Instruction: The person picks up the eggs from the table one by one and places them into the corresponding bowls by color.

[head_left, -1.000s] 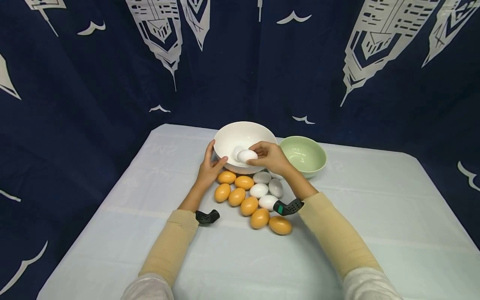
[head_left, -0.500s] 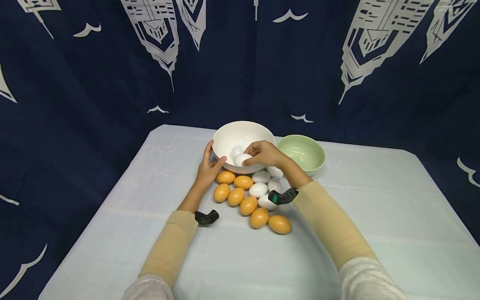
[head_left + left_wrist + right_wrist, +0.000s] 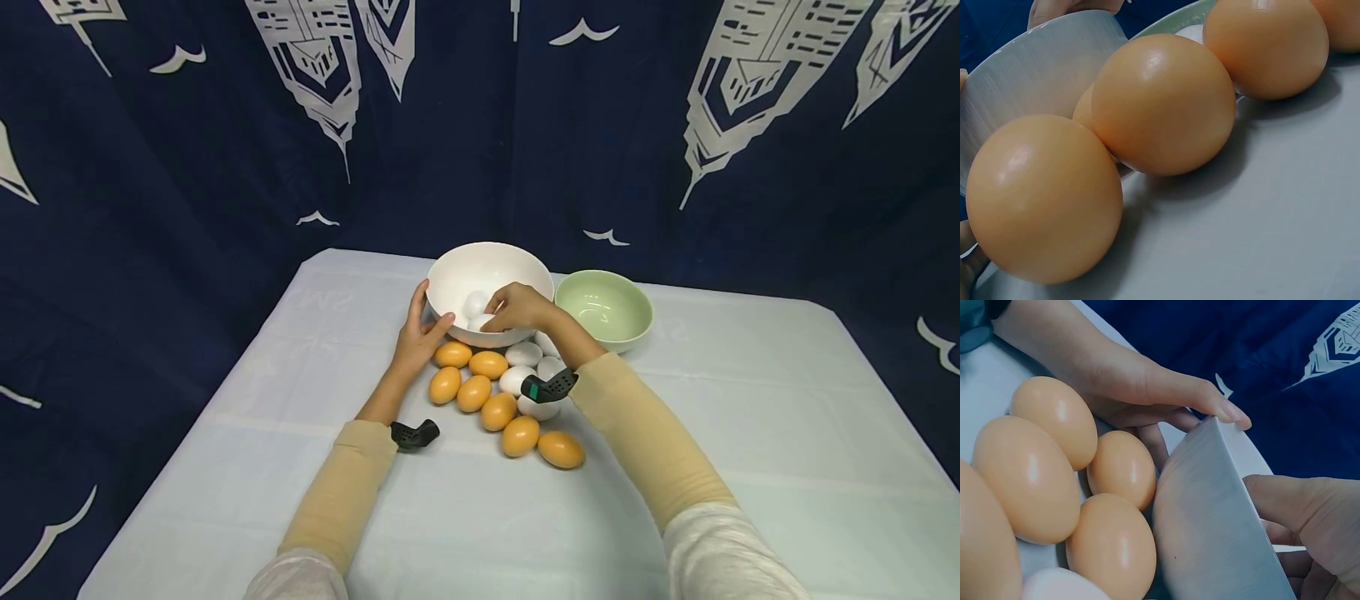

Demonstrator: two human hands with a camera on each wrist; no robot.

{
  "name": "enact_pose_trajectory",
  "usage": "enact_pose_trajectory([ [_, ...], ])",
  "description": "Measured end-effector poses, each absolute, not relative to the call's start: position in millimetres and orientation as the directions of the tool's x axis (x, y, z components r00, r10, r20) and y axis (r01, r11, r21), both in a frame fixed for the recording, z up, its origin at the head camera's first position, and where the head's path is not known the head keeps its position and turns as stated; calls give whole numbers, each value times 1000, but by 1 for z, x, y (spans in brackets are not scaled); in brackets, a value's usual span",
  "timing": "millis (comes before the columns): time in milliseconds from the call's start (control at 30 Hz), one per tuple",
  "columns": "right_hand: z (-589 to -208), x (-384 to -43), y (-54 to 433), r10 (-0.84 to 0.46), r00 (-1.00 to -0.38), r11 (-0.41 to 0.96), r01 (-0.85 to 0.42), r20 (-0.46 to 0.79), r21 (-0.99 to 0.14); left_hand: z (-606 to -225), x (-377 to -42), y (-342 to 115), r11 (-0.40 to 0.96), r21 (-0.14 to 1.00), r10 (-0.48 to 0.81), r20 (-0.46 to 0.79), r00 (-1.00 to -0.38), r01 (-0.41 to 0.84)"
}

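A white bowl (image 3: 487, 265) stands at the far middle of the table. My left hand (image 3: 417, 340) holds its left side, thumb over the rim and fingers along the outer wall, as the right wrist view also shows. Inside the bowl, my right hand (image 3: 527, 307) pinches a white egg (image 3: 479, 322) low near the front wall, its fingertips partly hidden by the rim. A second white egg (image 3: 474, 302) lies just behind it. Brown eggs (image 3: 1163, 103) lie close in front of the bowl, large in the left wrist view.
A green bowl (image 3: 633, 310) stands right of the white one. Several brown eggs (image 3: 498, 412) form a slanting line on the white tablecloth (image 3: 285, 367), with white eggs (image 3: 523, 354) beside them, partly under my right forearm. A dark blue patterned curtain (image 3: 465, 150) hangs behind.
My right hand has lowered the white egg deeper into the white bowl and slightly left, beside the other egg. The left hand has kept its place on the bowl.
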State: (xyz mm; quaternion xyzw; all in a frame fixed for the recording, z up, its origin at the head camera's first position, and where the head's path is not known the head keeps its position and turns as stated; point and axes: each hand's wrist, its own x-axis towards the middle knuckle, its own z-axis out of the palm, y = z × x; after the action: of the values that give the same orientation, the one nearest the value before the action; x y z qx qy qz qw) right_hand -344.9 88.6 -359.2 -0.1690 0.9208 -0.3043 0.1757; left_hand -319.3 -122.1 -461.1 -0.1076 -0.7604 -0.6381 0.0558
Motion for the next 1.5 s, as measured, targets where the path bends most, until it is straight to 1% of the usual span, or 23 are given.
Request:
enact_pose_trajectory([
  [200,-358,-342,87,-390,-887,791,-186,-246,-583,-461,-319,-118,156,953,82,249,-965,259],
  [267,-357,-341,87,-386,-888,797,-184,-251,-575,-452,-313,-116,152,957,93,237,-967,249],
  [333,-357,-341,87,-381,-889,801,-181,-253,-571,-452,-313,-116,155,957,98,233,-968,246],
  [433,-357,-341,89,-376,-896,798,-183,-236,-574,-451,-314,-115,158,960,99,220,-971,233],
  [500,-358,-341,90,-373,-901,791,-186,-220,-583,-459,-319,-115,165,956,91,230,-969,242],
  [633,-358,-339,93,-366,-915,762,-190,-169,-619,-459,-319,-115,164,955,93,235,-968,247],
  [967,-357,-325,110,-348,-938,641,-246,10,-727,-459,-318,-116,193,951,74,230,-970,240],
  [1233,-360,-315,125,-310,-948,520,-231,71,-823,-461,-318,-120,192,949,71,240,-968,249],
  [1500,-369,-303,140,-264,-946,338,-272,186,-901,-460,-317,-120,211,948,66,228,-971,237],
])
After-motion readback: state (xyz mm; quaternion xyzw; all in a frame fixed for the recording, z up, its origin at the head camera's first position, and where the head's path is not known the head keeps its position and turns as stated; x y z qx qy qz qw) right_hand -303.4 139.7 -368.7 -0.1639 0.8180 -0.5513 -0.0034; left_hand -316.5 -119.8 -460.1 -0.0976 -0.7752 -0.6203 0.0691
